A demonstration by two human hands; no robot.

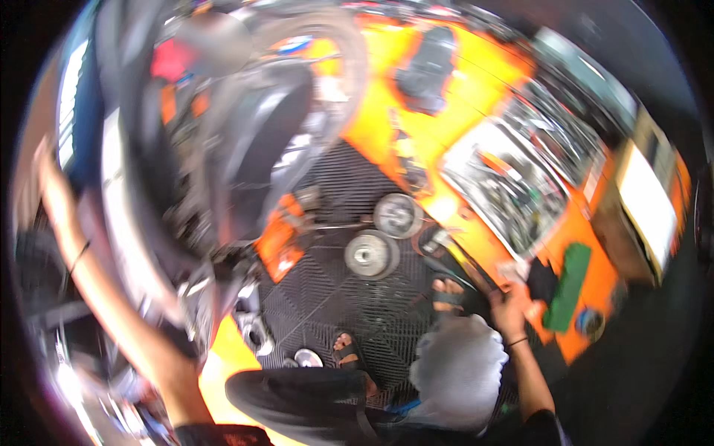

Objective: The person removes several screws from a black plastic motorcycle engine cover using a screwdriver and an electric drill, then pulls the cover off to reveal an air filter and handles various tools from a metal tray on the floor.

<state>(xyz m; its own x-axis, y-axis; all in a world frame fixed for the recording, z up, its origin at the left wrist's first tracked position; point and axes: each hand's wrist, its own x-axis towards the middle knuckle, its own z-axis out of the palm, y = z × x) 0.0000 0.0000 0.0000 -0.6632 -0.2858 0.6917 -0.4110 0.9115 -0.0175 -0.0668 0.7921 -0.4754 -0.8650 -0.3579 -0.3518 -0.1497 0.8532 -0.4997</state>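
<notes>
My left arm reaches far out to the left along the motorcycle's [111,201] pale side. My left hand [46,165] is small and blurred at the picture's rim; its fingers cannot be made out, nor what they touch. On the right, my right hand [509,312] is closed around the near end of a long yellow-and-black tool [470,266], smeared by motion. The tool points away to the left, over the edge of the orange floor. Two round metal parts, a drum-like one [370,255] and a smaller disc [398,215], lie on the black mat left of it.
Beyond my right hand are a white tray of tools [513,193], a green block [567,286] and a cardboard box [632,215]. An orange piece [280,241] lies by the motorcycle. A pale grey rounded thing [457,372] sits near my legs. My sandalled feet stand on the ribbed mat [312,297].
</notes>
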